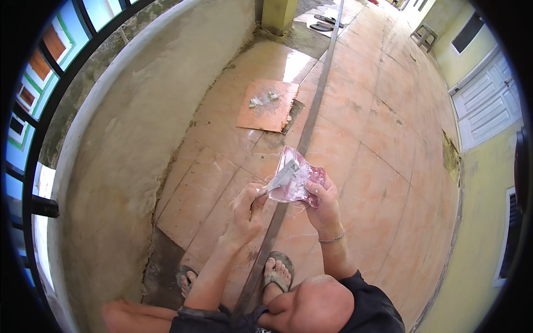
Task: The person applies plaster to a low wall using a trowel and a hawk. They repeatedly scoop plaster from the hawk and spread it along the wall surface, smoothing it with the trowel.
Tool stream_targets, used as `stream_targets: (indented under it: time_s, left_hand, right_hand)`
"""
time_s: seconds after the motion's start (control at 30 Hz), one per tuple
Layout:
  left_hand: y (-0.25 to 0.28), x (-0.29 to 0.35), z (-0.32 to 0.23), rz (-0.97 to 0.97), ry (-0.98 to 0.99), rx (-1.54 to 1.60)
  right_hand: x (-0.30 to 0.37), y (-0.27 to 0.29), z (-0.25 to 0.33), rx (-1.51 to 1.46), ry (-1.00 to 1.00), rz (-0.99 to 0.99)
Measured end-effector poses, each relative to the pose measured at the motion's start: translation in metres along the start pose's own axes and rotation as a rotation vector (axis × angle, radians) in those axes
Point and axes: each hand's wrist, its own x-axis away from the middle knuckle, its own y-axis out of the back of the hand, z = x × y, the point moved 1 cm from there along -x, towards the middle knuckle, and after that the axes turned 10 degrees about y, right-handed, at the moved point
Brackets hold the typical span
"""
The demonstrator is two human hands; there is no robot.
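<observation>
One putty knife (285,175) over one paste-smeared red spreader (304,182), above orange tiles (344,144)
Left hand (248,210) pinches the knife's near end; right hand (326,206) pinches the spreader's edge, thumb uppermost.

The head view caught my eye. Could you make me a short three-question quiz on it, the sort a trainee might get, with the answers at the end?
1. Multiple choice: what lies on the square orange tile beyond the hands?
A) a pair of sandals
B) pale lumps
C) a stool
2. True or false: the person's left hand holds a flat grey scraper.
3. Fill in the gap: the red piece smeared with white is gripped by the person's ___ hand.

Key:
1. B, pale lumps.
2. True.
3. Right: the right hand grips its near edge.
</observation>
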Motion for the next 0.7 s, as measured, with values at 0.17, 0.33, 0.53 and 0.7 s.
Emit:
stream_targets:
  time_s: [0.17, 0.33, 0.53, 0.7]
  left_hand:
    - [0.021, -0.014, -0.002, 0.132, -0.282, -0.266]
    - [0.06, -0.026, -0.016, 0.155, -0.404, -0.542]
    - [0.169, -0.009, -0.056, 0.256, -0.35, -0.844]
    - [0.31, 0.053, -0.139, -0.217, 0.005, -0.838]
  right_hand:
    - [-0.005, 0.015, 0.016, -0.033, -0.031, -0.028]
    - [-0.011, 0.025, 0.023, -0.093, -0.037, 0.012]
    - [-0.034, -0.008, 0.024, -0.033, 0.021, 0.074]
    - [-0.033, -0.116, 0.029, 0.215, 0.009, 0.344]
